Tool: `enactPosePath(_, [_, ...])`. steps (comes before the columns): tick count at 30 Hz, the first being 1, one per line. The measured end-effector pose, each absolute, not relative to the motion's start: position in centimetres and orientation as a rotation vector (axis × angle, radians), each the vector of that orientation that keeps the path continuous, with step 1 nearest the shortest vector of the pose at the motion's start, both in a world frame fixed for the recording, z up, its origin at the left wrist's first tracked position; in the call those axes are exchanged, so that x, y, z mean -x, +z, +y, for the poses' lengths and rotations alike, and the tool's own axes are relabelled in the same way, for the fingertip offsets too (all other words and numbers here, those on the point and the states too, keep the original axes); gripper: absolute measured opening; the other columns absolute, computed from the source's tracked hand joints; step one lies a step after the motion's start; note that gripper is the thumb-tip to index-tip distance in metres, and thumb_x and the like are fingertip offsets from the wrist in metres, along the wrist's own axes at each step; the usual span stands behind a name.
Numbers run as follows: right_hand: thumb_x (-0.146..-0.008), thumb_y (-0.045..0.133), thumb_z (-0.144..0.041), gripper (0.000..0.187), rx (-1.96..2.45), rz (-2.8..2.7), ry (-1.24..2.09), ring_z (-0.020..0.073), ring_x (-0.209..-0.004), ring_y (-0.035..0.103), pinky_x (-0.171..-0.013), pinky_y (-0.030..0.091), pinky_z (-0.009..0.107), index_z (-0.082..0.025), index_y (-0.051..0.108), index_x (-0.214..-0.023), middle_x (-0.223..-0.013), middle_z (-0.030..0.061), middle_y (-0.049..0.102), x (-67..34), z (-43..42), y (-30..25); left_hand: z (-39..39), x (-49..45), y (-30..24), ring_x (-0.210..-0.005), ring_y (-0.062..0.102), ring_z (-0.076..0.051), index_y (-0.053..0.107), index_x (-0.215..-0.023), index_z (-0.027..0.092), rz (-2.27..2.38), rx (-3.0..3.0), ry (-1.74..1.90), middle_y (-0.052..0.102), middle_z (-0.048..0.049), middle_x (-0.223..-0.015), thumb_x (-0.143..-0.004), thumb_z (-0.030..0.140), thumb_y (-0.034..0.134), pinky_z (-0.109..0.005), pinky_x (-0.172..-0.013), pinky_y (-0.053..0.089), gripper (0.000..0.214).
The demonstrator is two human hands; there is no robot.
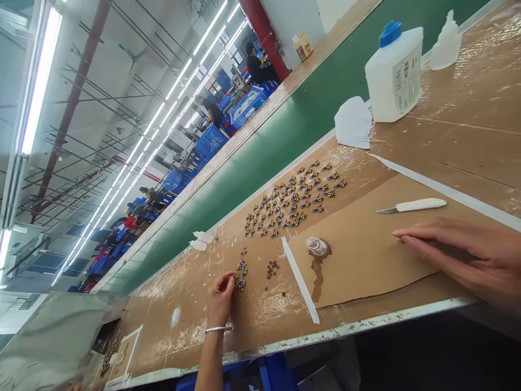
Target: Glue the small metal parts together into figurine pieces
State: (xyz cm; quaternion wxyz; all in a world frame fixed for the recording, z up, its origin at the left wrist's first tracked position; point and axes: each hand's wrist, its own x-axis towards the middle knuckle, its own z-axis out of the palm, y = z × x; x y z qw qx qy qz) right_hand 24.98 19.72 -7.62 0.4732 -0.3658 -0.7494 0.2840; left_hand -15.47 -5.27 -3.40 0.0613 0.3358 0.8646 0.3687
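My left hand (222, 293), with a bangle on the wrist, is closed in a pinch at the edge of a small cluster of blue-and-gold pieces (241, 267). Whatever lies between its fingertips is too small to make out. Over the cardboard sheet (374, 244), my right hand (459, 250) is closed with thumb and forefinger together; anything in that pinch cannot be made out. A white-handled knife (421, 205) lies just beyond it. Small brown round pieces (272, 269) sit between the hands, beside a blob of whitish paste (319, 247) on the cardboard.
Many blue-and-gold pieces (293, 198) are spread in rows farther back. A large white bottle with a blue cap (394, 76), a dropper bottle (446, 46) and white paper (353, 120) stand or lie at upper right. A green belt (260, 157) runs behind.
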Motion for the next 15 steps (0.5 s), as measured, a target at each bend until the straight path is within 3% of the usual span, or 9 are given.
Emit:
enactPosePath(6, [-0.082,0.046,-0.053,0.028,0.888,-1.925,0.715,0.0207,-0.091,0.064,-0.069,0.057,0.031,-0.033,0.064,-0.091,-0.097,-0.005,0.068,-25.3,19.9,-8.4,-5.0,15.4,-3.3,-0.069,0.063,-0.016,0.071,-0.079,0.017,2.547,-0.882,1.256,0.07,-0.0043,-0.075,-0.057,0.043,0.075,-0.027,-0.07,0.049,0.034])
enactPosePath(11, [-0.082,0.052,-0.047,0.025,0.796,-1.951,0.628,0.018,-0.091,0.064,-0.077,0.054,0.026,-0.029,0.065,-0.094,-0.098,-0.0028,0.068,-25.3,20.0,-8.4,-4.8,13.7,-1.9,-0.062,0.057,-0.011,0.068,-0.079,0.016,2.525,-0.783,1.49,0.065,0.0003,-0.066,-0.058,0.041,0.077,-0.023,-0.064,0.046,0.033])
enactPosePath(15, [-0.086,0.05,-0.041,0.022,0.74,-1.976,0.533,0.0151,-0.088,0.065,-0.077,0.053,0.023,-0.027,0.064,-0.093,-0.094,-0.002,0.069,-25.4,20.0,-7.5,-3.6,10.9,-0.4,-0.063,0.057,-0.01,0.07,-0.082,0.016,2.399,-0.732,1.588,0.065,-0.0003,-0.066,-0.061,0.037,0.077,-0.023,-0.069,0.047,0.031])
